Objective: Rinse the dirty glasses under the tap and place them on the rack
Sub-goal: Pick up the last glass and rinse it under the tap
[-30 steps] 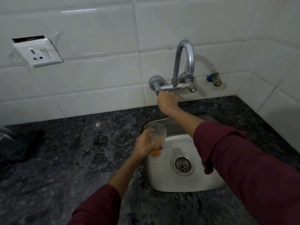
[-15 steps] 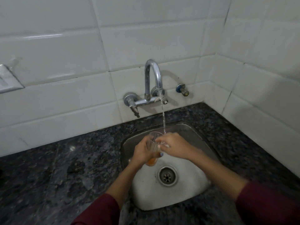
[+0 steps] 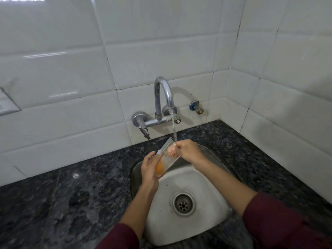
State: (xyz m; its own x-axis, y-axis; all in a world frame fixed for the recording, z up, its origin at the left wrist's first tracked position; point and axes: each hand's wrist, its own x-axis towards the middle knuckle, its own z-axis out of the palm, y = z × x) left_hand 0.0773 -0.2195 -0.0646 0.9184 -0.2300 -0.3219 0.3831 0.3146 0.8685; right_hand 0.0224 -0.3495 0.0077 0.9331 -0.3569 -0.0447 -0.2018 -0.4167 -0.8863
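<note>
Glass (image 3: 166,156): clear tumbler, tilted with its mouth up toward the far right, held over the far left part of the sink; orange residue at its base.
Left hand (image 3: 150,168): wrapped around the lower part of the glass, thumb along the near-left side, fingers curled behind it.
Right hand (image 3: 187,150): at the mouth of the glass, fingers (image 3: 172,152) reaching inside and seen through the clear wall, thumb curled at the rim; grasping the rim.
Tap (image 3: 162,97): chrome gooseneck spout on the tiled wall, running; lever handle at lower left.
Water stream (image 3: 173,128): falls straight from the spout onto the rim of the glass and the right hand's knuckles.
Sink (image 3: 203,178): small steel basin set in dark speckled stone, round drain (image 3: 183,203) near the middle.
Counter (image 3: 62,194): dark granite, left of and around the basin.
Valve (image 3: 196,107): blue-and-brass fitting on the wall, right of the tap.
Sleeves: maroon, at both forearms, near edge.
</note>
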